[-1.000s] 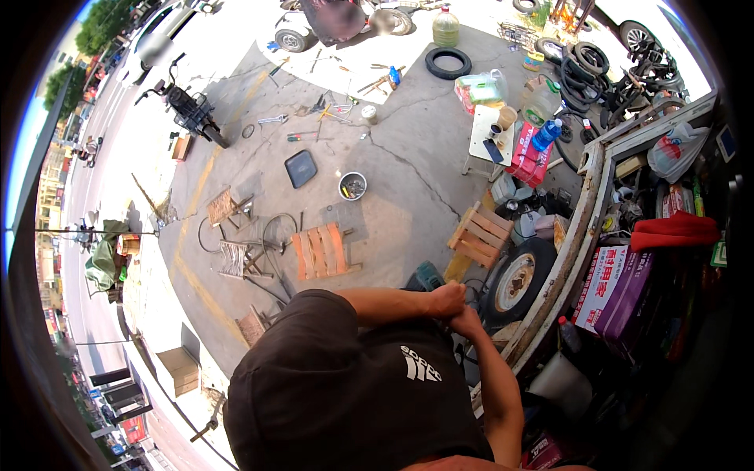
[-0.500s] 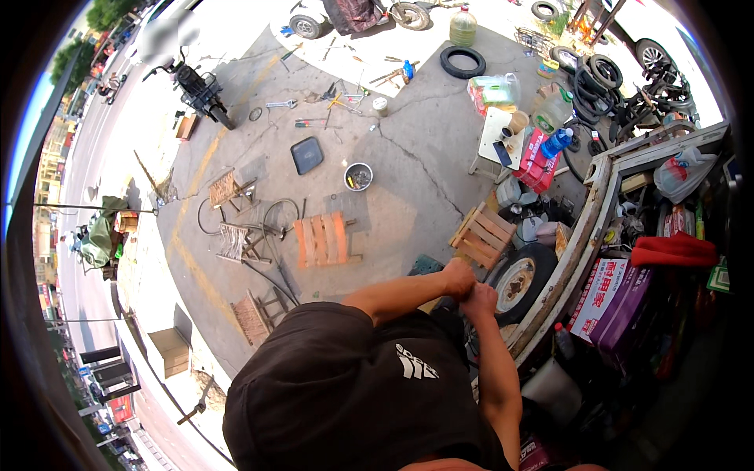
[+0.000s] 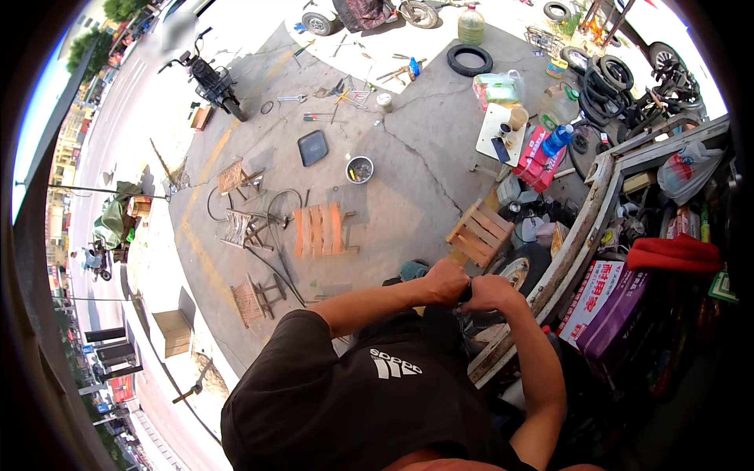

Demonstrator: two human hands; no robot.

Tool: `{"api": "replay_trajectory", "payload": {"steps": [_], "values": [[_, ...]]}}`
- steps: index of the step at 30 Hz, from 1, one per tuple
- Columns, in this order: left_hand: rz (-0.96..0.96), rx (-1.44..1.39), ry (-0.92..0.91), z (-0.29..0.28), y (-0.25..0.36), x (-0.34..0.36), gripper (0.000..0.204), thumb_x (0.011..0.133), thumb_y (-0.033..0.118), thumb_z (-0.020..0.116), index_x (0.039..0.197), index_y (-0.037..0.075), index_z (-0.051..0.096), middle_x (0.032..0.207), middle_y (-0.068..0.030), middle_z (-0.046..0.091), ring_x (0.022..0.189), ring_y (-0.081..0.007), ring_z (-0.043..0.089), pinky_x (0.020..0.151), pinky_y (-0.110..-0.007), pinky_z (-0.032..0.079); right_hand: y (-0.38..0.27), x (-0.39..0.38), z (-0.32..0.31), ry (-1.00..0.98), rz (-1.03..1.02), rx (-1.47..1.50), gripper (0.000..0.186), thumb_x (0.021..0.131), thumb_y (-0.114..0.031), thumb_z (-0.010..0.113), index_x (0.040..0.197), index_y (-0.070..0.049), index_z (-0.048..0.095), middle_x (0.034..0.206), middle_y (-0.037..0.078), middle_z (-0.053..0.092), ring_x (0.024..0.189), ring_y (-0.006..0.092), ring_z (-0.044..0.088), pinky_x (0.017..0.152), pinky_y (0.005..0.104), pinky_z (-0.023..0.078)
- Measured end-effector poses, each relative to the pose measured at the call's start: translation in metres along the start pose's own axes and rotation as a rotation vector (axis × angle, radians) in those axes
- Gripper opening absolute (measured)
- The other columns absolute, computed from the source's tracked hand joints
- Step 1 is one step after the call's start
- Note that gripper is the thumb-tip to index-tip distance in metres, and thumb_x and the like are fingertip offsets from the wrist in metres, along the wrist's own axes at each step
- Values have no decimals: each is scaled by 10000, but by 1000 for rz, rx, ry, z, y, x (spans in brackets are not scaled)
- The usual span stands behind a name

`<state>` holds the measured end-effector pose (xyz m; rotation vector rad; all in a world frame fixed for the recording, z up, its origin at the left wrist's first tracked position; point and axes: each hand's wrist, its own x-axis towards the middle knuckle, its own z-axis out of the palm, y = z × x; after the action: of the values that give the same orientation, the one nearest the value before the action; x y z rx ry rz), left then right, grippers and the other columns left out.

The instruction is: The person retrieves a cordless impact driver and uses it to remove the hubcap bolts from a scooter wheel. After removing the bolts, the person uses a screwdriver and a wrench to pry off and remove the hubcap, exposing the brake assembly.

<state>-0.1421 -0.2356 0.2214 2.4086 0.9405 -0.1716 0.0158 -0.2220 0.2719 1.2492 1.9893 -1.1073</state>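
My left hand (image 3: 445, 282) is closed in a fist in front of my body. Close beside it on the right is my right hand (image 3: 492, 293), its fingers curled in. A small dark piece shows in the gap between the two hands; most of it is covered by the fingers, so its kind cannot be told. Just beyond the hands stands a slatted wooden stool (image 3: 480, 232). A wheel with a black tyre (image 3: 536, 261) and a pale rim lies partly behind my right hand.
To the right runs a worn metal frame (image 3: 583, 235) with a purple box (image 3: 614, 310) and red cloth (image 3: 675, 254) beyond it. Low stools (image 3: 320, 231), a metal bowl (image 3: 360, 170), a black tray (image 3: 312, 147) and scattered tools lie on the concrete. A white table (image 3: 499, 130) stands farther off.
My hands have drawn slightly apart, so a dark piece now shows between them. My right elbow has swung outward to the right, and more of the wheel is covered.
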Motion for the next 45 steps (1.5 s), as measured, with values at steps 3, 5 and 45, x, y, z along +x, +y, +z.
{"api": "replay_trajectory", "payload": {"steps": [3,5,45], "values": [[137,137,43,15,31,21,248,636,319,772,696,81,739,756,-92,708,868,-301,688,651,-412,571,40,-19,27,-90,-48,418,409,708,-428,809,745,-28,730,757,142,737,676,300,717,586,418,533],[113,120,32,13,37,22,223,653,276,741,720,63,738,768,-117,713,833,-313,706,654,-426,570,45,-21,61,271,-49,82,353,757,-384,772,719,-37,714,735,130,731,661,289,714,582,414,531],[453,542,-143,19,134,106,170,802,234,664,826,94,758,901,-67,700,942,-249,663,668,-383,548,137,-44,144,74,106,861,425,646,-349,907,933,-84,742,831,86,713,731,203,684,637,372,558]]}}
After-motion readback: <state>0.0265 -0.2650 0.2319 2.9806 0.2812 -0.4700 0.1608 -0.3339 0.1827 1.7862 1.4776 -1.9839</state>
